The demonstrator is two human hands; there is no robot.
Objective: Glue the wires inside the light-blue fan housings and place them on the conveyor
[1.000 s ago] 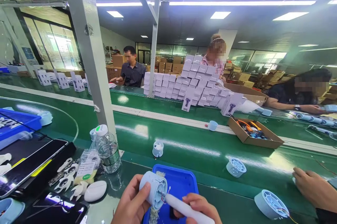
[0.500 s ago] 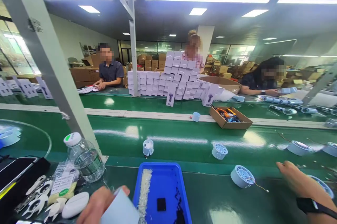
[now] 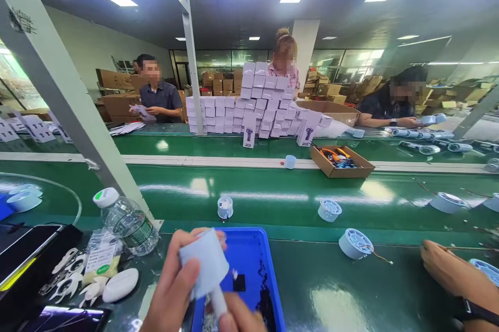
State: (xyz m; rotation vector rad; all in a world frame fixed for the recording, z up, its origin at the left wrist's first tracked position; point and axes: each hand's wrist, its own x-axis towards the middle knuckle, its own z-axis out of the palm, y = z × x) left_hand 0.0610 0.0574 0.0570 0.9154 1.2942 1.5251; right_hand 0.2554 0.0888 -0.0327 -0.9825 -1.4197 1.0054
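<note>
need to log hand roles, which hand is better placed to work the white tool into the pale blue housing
Right. The left hand is wrapped around the pale blue housing, steadying it over the blue tray. The right hand sits at the white tool under it.

Three round fan housings [image 3: 355, 243] on the belt, maybe more; one bottle [image 3: 127, 221].

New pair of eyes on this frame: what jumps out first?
Low in the middle, the left hand grips a pale blue fan housing over a blue tray, the right hand just beneath it. Across the green belt rises a stack of white boxes, with three people behind it.
</note>
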